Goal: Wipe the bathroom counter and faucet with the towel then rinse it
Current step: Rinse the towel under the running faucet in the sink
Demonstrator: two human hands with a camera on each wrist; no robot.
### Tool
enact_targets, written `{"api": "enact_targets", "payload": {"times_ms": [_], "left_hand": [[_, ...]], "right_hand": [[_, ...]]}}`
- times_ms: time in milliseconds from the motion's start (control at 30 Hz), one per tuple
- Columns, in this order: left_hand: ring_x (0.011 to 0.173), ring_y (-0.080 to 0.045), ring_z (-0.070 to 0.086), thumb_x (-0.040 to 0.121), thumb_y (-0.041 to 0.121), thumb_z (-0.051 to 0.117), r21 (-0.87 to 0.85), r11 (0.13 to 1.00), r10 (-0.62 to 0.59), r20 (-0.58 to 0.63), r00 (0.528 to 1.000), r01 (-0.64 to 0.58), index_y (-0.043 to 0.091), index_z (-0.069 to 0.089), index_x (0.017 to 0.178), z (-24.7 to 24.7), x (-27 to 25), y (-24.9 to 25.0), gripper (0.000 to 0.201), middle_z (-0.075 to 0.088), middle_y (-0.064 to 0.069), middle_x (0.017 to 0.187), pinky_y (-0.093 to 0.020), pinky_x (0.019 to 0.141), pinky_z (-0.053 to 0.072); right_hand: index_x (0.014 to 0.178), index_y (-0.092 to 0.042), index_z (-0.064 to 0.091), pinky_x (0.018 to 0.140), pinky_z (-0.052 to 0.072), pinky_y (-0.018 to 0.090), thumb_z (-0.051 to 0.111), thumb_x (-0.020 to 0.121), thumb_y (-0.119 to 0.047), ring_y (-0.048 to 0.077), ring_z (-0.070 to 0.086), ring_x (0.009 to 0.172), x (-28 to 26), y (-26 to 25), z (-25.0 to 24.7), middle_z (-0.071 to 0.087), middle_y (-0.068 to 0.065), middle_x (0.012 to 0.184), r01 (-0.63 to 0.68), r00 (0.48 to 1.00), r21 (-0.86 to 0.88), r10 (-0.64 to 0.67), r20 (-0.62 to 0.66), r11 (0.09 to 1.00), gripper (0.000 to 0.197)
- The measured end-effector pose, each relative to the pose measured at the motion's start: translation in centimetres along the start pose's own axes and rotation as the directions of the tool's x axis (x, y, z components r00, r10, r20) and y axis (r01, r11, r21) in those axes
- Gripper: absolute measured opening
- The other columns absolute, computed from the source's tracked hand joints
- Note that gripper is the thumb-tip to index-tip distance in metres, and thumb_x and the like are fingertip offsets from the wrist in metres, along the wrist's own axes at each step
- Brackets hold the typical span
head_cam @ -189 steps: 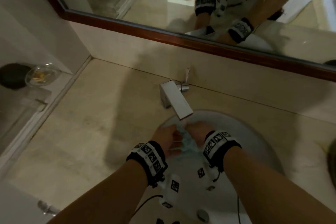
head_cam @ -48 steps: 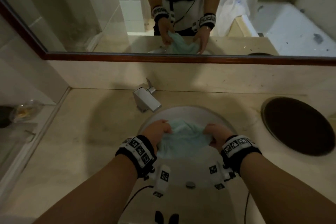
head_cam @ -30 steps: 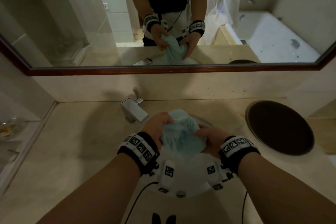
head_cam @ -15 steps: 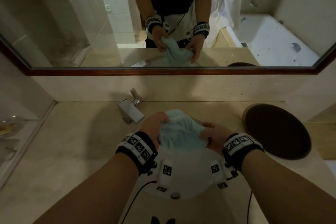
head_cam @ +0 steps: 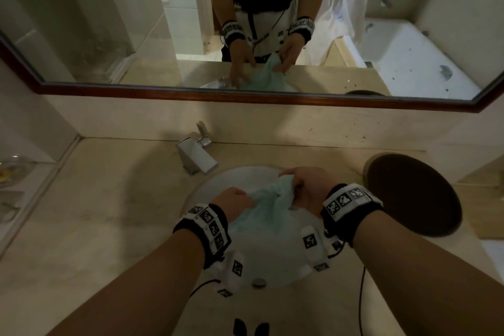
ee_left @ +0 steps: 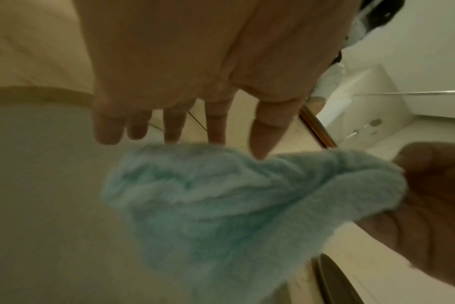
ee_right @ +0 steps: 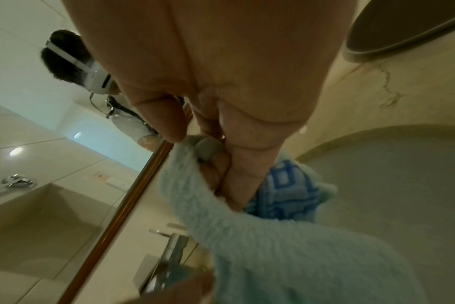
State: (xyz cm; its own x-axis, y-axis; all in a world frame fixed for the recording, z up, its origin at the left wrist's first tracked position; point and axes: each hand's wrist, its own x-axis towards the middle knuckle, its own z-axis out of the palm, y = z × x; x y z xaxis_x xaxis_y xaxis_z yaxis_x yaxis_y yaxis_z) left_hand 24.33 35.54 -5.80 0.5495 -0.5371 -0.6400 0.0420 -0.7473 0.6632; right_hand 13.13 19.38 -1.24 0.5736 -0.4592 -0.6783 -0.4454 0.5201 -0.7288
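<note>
A light blue towel (head_cam: 268,209) hangs over the white sink basin (head_cam: 218,184). My right hand (head_cam: 296,185) pinches its upper corner between thumb and fingers (ee_right: 237,185), and the towel (ee_right: 286,246) drapes down from that grip. My left hand (head_cam: 236,199) is lower, at the towel's left side. In the left wrist view its fingers (ee_left: 269,131) are straight, and their tips touch the towel (ee_left: 234,205) without curling round it. The chrome faucet (head_cam: 196,157) stands at the basin's back left, apart from both hands. No water is seen running.
The beige stone counter (head_cam: 109,213) spreads left of the basin. A dark round lid or opening (head_cam: 411,194) lies in the counter on the right. A wood-framed mirror (head_cam: 245,95) runs along the back wall. A glass dish (head_cam: 11,169) sits on a low shelf far left.
Both hands gripped the bunched towel half a second ago. Now my left hand has let go and dropped lower with straight fingers, while my right hand lifts one corner and the towel hangs open.
</note>
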Motion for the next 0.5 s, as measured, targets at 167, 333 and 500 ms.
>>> {"api": "enact_targets", "payload": {"times_ms": [167, 333, 500], "left_hand": [[0.112, -0.028, 0.068, 0.089, 0.031, 0.075, -0.579, 0.814, 0.124, 0.251, 0.96, 0.046, 0.017, 0.065, 0.125, 2.2, -0.8, 0.1, 0.04, 0.07, -0.009, 0.121, -0.047, 0.1, 0.054], [0.102, -0.032, 0.071, 0.086, 0.002, 0.074, -0.552, 0.833, 0.128, 0.119, 0.985, -0.042, 0.002, 0.069, 0.102, 2.8, 0.8, -1.6, 0.017, 0.071, -0.022, 0.109, -0.039, 0.092, 0.059], [0.096, -0.035, 0.072, 0.08, -0.003, 0.076, -0.446, 0.894, 0.1, 0.106, 0.989, -0.042, 0.007, 0.067, 0.09, 3.6, 1.3, -1.6, 0.017, 0.07, -0.016, 0.094, -0.044, 0.085, 0.061]], "right_hand": [[0.11, -0.003, 0.064, 0.081, 0.06, 0.047, 0.055, 0.082, 0.015, 0.035, 0.07, 0.091, -0.3, 2.0, 1.6, 0.069, 0.024, 0.099, 0.012, 0.974, -0.357, 0.07, 0.216, 0.934, 0.034], [0.098, -0.011, 0.057, 0.078, 0.06, 0.048, 0.059, 0.08, 0.02, 0.029, 0.068, 0.081, 0.4, 2.8, -0.1, 0.058, 0.014, 0.095, 0.027, 0.986, -0.419, 0.044, 0.159, 0.907, 0.036], [0.09, -0.012, 0.044, 0.077, 0.059, 0.054, 0.063, 0.08, 0.019, 0.031, 0.068, 0.073, 0.4, 2.8, -0.3, 0.058, 0.011, 0.08, 0.04, 0.987, -0.441, 0.034, 0.158, 0.897, 0.038]]}}
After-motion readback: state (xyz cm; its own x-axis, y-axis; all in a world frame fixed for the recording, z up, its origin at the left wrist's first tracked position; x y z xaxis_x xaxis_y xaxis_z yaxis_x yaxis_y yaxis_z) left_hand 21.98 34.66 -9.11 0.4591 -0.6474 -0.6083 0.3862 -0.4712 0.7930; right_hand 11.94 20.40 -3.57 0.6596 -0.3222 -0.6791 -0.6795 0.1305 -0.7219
